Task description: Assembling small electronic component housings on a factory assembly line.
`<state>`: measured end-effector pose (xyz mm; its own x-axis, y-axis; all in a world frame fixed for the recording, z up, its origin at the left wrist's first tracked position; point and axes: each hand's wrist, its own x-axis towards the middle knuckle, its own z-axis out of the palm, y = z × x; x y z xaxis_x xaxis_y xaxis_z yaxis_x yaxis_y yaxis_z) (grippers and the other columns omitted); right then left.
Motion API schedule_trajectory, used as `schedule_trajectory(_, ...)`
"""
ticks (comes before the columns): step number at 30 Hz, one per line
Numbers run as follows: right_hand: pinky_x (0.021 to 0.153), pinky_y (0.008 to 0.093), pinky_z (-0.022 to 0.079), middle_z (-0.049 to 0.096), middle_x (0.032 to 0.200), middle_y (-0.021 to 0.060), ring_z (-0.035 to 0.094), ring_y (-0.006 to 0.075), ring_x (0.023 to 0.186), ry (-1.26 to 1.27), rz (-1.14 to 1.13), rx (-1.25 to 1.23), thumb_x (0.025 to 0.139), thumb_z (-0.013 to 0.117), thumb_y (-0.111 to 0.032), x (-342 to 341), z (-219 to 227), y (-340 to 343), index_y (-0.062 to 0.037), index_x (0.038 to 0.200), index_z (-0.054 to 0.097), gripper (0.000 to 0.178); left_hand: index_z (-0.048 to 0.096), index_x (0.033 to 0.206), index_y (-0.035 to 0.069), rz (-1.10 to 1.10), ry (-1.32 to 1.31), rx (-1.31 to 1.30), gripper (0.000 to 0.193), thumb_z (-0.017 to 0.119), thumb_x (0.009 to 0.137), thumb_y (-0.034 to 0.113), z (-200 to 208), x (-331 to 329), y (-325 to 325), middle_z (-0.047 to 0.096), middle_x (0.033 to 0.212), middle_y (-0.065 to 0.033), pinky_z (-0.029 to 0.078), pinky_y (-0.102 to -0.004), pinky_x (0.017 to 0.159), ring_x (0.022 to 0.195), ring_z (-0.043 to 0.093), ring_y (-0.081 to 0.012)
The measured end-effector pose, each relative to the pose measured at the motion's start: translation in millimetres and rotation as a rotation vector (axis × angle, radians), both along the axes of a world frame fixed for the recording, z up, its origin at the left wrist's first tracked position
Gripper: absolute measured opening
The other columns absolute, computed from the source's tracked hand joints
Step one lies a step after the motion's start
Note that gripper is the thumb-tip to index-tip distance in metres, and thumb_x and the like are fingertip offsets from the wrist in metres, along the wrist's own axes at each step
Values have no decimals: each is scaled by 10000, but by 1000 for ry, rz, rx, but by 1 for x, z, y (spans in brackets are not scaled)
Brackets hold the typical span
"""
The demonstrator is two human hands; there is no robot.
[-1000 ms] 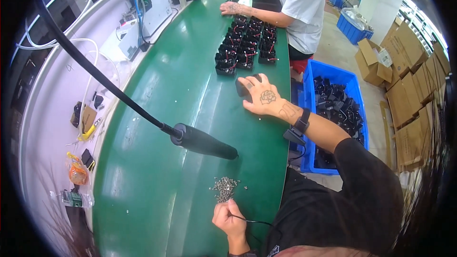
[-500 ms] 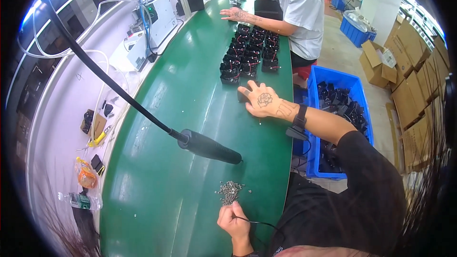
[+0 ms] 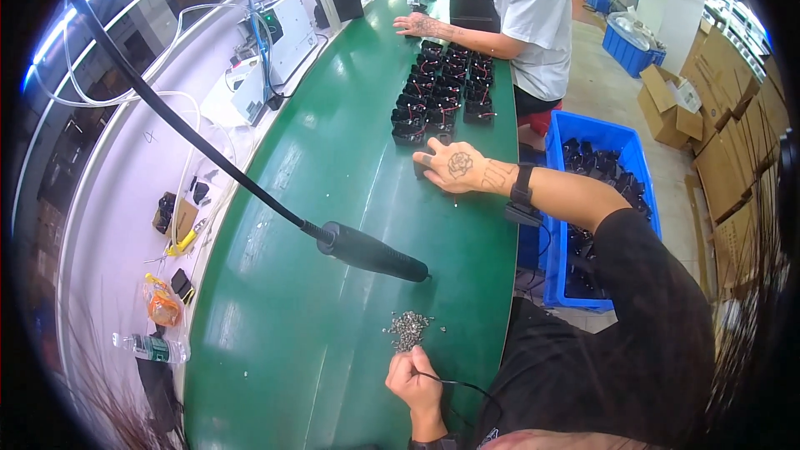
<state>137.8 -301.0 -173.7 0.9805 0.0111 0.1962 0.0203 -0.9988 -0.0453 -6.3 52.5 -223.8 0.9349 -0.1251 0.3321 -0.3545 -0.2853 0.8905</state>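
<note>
My right hand [image 3: 458,167] is closed around a small black plastic housing [image 3: 419,170] on the green table, just in front of the rows of similar housings [image 3: 429,100] with red wires. Its fingers cover most of that piece. Lower down, my left hand [image 3: 414,379] pinches at the near edge of a pile of small metal screws [image 3: 408,329]; whatever lies between the fingertips is too small to make out. A black electric screwdriver [image 3: 375,252] hangs at a slant over the table between my hands, touched by neither.
A co-worker in a white shirt [image 3: 533,25] works at the far end of the green table [image 3: 275,308]. To the right, a blue crate [image 3: 554,283] holds black parts. A clear bottle [image 3: 150,348] and yellow-handled pliers [image 3: 187,239] lie along the left ledge. Cardboard boxes [image 3: 671,108] stand farther right.
The whole view has shifted slightly. My right hand, still on the black housing, has moved a little toward the rows. My left hand stays by the screws.
</note>
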Motion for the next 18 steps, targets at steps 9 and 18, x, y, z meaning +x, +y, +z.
schedule_trajectory(9, 652, 445, 552, 568, 1054, 202, 658, 354, 735, 14, 67, -17, 920, 535, -383, 3, 5, -7, -192, 1311, 513, 437, 515, 593, -14, -14, -23, 3, 290, 609, 867, -3, 1, 0, 0, 527, 570, -77, 340, -302, 471, 495, 453, -161)
schedule_trajectory(18, 659, 457, 539, 619, 919, 186, 649, 363, 756, 2, 85, -36, 896, 547, -395, 16, -7, -14, -176, 1317, 489, 478, 518, 599, -11, -8, 10, -13, 265, 612, 846, -18, 0, 0, -1, 530, 578, -79, 358, -319, 480, 511, 464, -192)
